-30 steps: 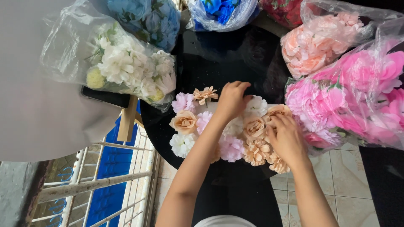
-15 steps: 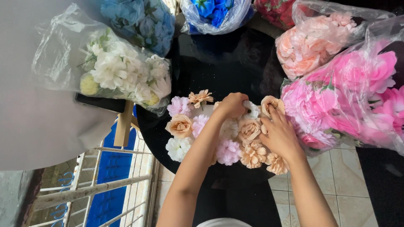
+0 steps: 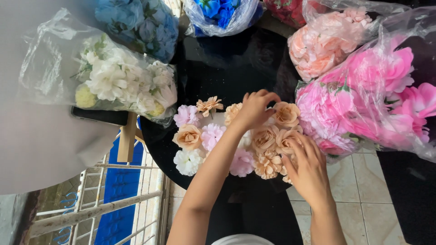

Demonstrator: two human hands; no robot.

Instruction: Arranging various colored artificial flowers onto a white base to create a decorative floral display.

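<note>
Pressing our left hand (image 3: 254, 109) curled over the flower cluster (image 3: 236, 136) on the black bench (image 3: 218, 68), we spread our right hand (image 3: 309, 168) flat against the peach blooms (image 3: 272, 154), seemingly to steady them.

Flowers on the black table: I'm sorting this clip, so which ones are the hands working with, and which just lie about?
In hand:
- flower cluster of peach, pink and white blooms
- left hand on its top
- right hand on its peach blooms

Lying about:
- bag of white flowers
- blue flowers
- bagged pink flowers
- bag of peach-pink flowers
</note>
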